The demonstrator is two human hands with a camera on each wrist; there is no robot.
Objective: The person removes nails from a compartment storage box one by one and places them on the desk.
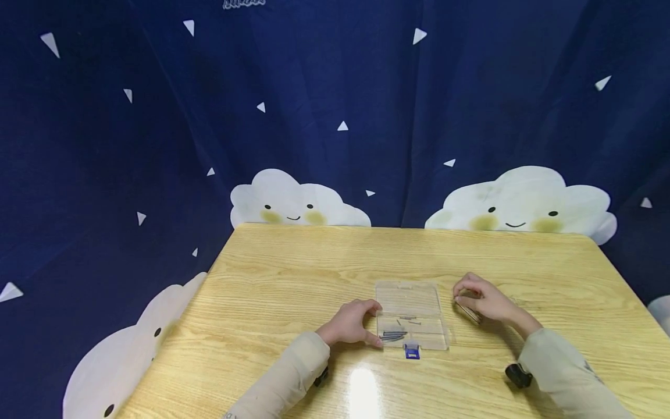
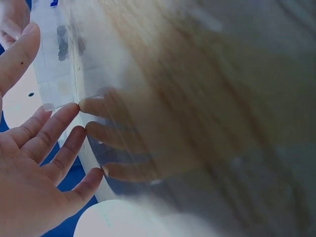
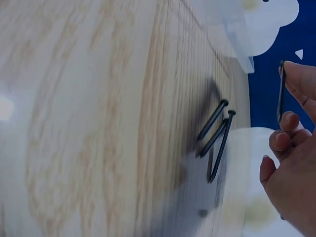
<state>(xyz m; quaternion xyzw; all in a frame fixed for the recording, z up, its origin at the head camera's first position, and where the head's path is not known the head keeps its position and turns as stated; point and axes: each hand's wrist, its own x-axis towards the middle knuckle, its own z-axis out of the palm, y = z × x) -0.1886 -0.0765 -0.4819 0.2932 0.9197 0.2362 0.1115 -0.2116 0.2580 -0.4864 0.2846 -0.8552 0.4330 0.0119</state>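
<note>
A clear plastic box [image 1: 410, 298] lies open on the table, with several dark nails [image 1: 392, 336] in its front left part and a few smaller ones behind them. At the box's left side is my left hand [image 1: 352, 323], fingers spread and fairly straight, its thumb by the front left corner. My right hand [image 1: 487, 299] is to the right of the box and pinches one nail [image 3: 282, 91] by its head end. Below that hand, three loose nails [image 3: 217, 136] lie together on the table.
A blue latch [image 1: 412, 351] sticks out from the box's front edge. The wooden table [image 1: 293, 262] reaches back to a dark blue curtain [image 1: 314, 70] with white clouds and triangles. Glare marks the table near its front.
</note>
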